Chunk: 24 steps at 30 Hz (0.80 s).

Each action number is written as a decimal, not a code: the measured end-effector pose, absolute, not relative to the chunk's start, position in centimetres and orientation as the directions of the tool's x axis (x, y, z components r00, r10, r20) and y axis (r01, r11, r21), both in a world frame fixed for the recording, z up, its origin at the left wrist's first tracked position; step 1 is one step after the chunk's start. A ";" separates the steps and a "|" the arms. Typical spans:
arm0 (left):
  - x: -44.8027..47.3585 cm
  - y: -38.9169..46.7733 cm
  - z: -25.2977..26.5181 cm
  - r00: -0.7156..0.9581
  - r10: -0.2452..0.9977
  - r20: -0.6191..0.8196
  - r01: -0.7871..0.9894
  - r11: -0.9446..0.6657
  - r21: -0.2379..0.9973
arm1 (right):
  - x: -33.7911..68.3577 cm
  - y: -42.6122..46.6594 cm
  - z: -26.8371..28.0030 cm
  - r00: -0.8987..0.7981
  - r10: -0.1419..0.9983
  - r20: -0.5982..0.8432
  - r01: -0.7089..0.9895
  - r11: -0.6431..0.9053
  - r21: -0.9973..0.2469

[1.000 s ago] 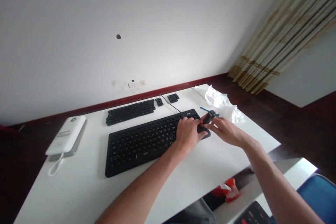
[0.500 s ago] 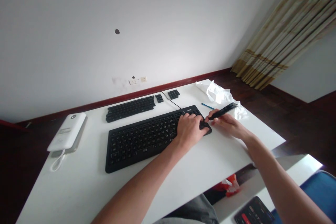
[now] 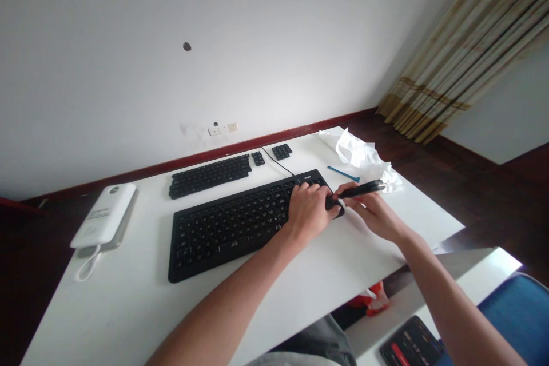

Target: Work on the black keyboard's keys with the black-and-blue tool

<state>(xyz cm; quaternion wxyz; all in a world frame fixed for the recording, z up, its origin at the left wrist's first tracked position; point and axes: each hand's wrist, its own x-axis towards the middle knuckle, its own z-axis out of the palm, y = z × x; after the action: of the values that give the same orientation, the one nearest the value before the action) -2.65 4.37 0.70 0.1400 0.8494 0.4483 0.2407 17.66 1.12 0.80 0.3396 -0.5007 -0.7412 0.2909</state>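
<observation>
left hand (image 3: pixel 309 209): we have it over the right end of the keyboard (image 3: pixel 231 229), fingers curved down; we cannot tell whether it pinches something or only presses.
right hand (image 3: pixel 373 213): just to the right, its fingertips clamped on a slim black tool (image 3: pixel 364 189) near the tool's left end.
keyboard place: flat on the white table (image 3: pixel 107 311), its far edge near the large key group (image 3: pixel 210 175).
tool slip: we seem to hold it by one end, so it could twist, and its tip could skid across the keys or jab our left fingers close by.
keyboard slide: our left hand bears on one end only, so a hard push could swing the rest around.
key groups: a shove to the far side could scatter the large one.
cable (image 3: pixel 277 161): it runs between the small key group (image 3: pixel 258 158) and the right key group (image 3: pixel 282 151); a tug could drag either.
blue stick (image 3: pixel 343 173): beyond our right hand, near enough for a knuckle to knock.
</observation>
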 end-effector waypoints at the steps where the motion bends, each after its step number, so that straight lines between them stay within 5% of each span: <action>1: -2.6 4.4 0.6 0.478 0.831 0.286 0.695 -0.557 0.455 | 18.2 1.4 0.3 -0.267 0.942 0.202 0.470 0.310 -0.826; 5: -2.5 4.5 0.4 0.466 0.830 0.307 0.695 -0.558 0.453 | 19.9 2.3 -0.8 -0.285 0.950 0.130 0.273 0.210 -0.939; 13: -2.6 4.4 0.5 0.476 0.820 0.319 0.684 -0.573 0.452 | 19.6 3.2 0.5 -0.300 0.949 0.097 0.285 0.186 -0.940; 18: -2.7 4.4 0.7 0.494 0.821 0.287 0.687 -0.571 0.450 | 16.8 2.0 2.9 -0.280 0.944 0.174 0.648 0.319 -0.692; 24: -2.6 4.4 0.8 0.491 0.831 0.260 0.717 -0.556 0.421 | 14.4 1.5 4.1 -0.285 0.936 0.208 0.785 0.352 -0.510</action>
<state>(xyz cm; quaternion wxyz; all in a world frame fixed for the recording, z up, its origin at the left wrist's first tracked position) -2.61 4.43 0.81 0.1290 0.8538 0.4534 0.2208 14.44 1.54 4.13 0.2411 -0.5473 -0.7861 0.1565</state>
